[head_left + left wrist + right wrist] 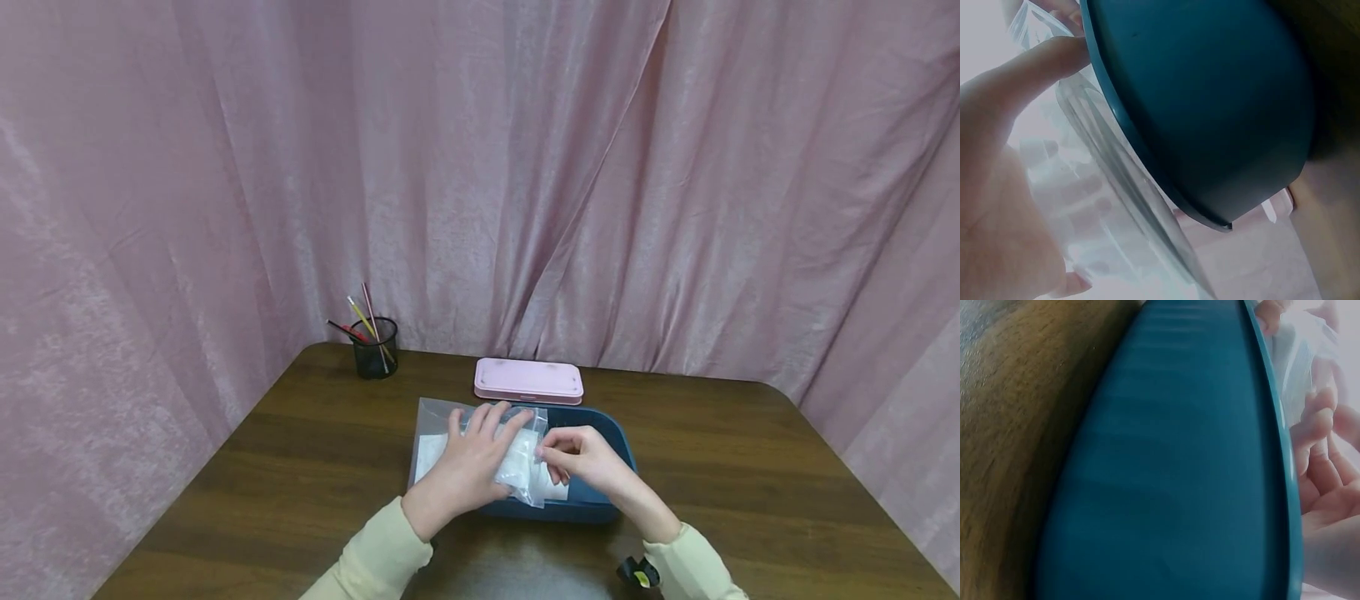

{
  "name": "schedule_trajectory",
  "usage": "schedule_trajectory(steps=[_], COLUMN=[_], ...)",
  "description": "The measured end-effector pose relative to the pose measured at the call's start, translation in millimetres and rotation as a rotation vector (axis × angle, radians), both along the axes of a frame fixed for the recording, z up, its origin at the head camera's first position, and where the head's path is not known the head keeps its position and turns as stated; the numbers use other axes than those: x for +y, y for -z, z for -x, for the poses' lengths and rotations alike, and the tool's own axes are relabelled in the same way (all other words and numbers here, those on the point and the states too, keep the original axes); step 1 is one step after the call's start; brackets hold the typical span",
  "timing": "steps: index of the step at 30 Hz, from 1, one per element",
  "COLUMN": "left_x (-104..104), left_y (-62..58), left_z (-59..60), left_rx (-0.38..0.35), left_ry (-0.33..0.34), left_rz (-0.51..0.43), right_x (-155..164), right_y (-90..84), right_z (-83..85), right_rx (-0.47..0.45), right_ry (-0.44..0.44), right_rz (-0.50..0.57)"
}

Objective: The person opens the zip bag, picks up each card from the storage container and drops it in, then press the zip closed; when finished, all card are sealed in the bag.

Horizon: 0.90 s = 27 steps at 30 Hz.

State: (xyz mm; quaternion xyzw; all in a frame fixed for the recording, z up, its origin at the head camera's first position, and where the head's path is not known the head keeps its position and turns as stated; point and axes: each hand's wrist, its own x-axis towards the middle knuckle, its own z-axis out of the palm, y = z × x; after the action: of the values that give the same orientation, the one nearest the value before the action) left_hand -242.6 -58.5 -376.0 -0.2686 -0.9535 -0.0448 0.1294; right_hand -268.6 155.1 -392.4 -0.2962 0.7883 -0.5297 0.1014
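Clear plastic bag [480, 446] lay across the left half of a teal bin [600, 492], partly overhanging its left rim onto the wooden table [315, 467]. White contents showed through the film; what they were could not be made out.

Left hand [471, 457] rested flat on top of the bag, fingers spread and fairly straight, pressing it down rather than gripping. Left wrist view showed a fingertip [1063, 50] against the bin's rim with the bag film beside it.

Right hand [581, 457] sat over the bin's right half, fingers curled, thumb and fingertips pinching the bag's right edge – likely its mouth or seal, though the pictures were too small to say whether it stood open or closed.

Judged progress: bag was at the bin but not settled inside; it sat high, half out. Handling of the bag's edge looked unfinished, and lowering it fully into the bin remained – if that was the aim.

Behind: pink case [528, 381], lid shut, just beyond the bin; black mesh cup [374, 347] with pencils at back left; pink curtain [480, 167] around
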Motion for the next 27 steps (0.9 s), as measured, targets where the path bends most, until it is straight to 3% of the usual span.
schedule_trajectory(steps=[16, 21, 27], left_x=[-8, -14, -22], left_y=[-4.6, -6.7, -9.9], left_z=[6.0, 10.3, 13.9], left_rx=[-0.061, -0.062, -0.074], left_ry=[-0.021, -0.029, -0.051], left_rz=[-0.063, -0.106, -0.130], right_x=[22, 26, 21], right_y=[-12.5, -26.6, -40.4], right_z=[0.6, 5.3, 15.1], right_rx=[0.024, 0.034, 0.063], right_ry=[0.017, 0.014, -0.050], right_rz=[-0.016, -0.089, -0.252])
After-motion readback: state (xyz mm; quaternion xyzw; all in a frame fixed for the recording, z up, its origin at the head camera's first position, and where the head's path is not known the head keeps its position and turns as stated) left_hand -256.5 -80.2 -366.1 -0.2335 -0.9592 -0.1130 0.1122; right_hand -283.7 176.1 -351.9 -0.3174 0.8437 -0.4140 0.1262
